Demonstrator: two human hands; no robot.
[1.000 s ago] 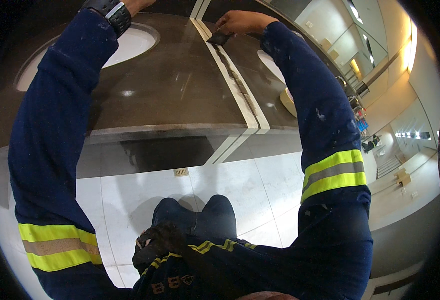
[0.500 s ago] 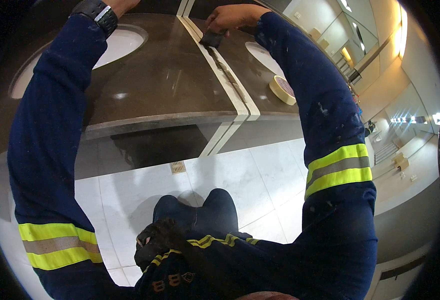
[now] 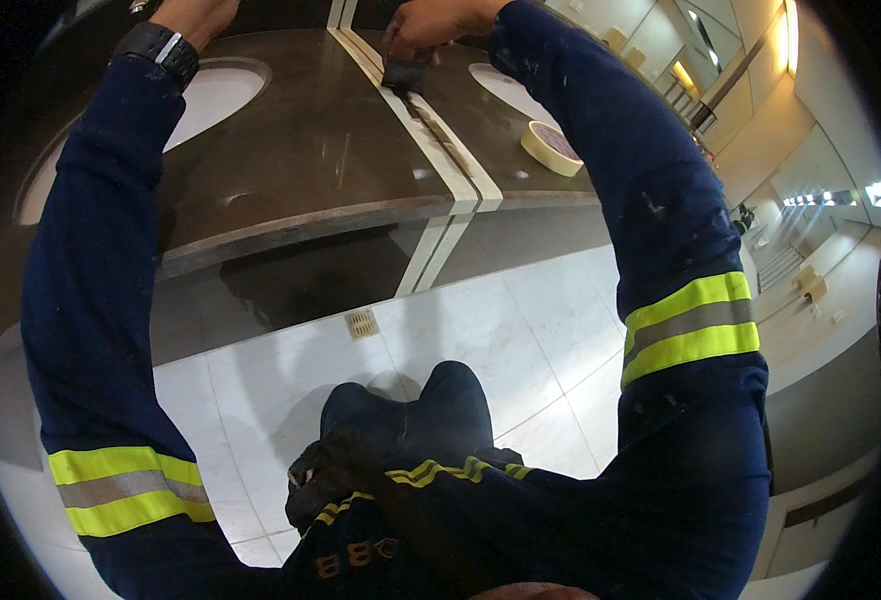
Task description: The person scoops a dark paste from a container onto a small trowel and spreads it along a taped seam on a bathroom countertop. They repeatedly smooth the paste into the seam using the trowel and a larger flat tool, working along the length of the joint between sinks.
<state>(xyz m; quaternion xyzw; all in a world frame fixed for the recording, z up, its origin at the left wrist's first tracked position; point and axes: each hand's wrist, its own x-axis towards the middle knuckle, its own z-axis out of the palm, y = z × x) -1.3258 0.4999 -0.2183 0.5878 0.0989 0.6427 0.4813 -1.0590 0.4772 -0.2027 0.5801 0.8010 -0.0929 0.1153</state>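
Countertop joint: runs through the dark countertop (image 3: 300,165) to its front edge; all places below are taken from this joint (image 3: 440,137).
Black spatula: blade (image 3: 403,78) against the joint, well back from its front end.
Right hand: directly over the joint (image 3: 428,22), fingers closed on the spatula's upper part.
Left hand: well left of the joint (image 3: 200,14), cut by the upper edge; whether the fingers are open or closed cannot be told.
Masking strips: one along the left side of the joint (image 3: 430,157), one along the right (image 3: 487,193); the pair continues down the front panel (image 3: 340,258).
Done: strips laid along both sides; dark smears, judged to be filler, lie along the joint between blade and front edge.
Outstanding: strips still on; smears uneven, so the surface is judged unfinished. Fill beyond the blade and down the front panel cannot be confirmed.
Tape roll: right of the joint, on the countertop (image 3: 552,149).
Basins: one left of the joint (image 3: 215,100), one right (image 3: 510,90), the latter partly behind the sleeve.
Floor drain: below and left of the joint (image 3: 362,324).
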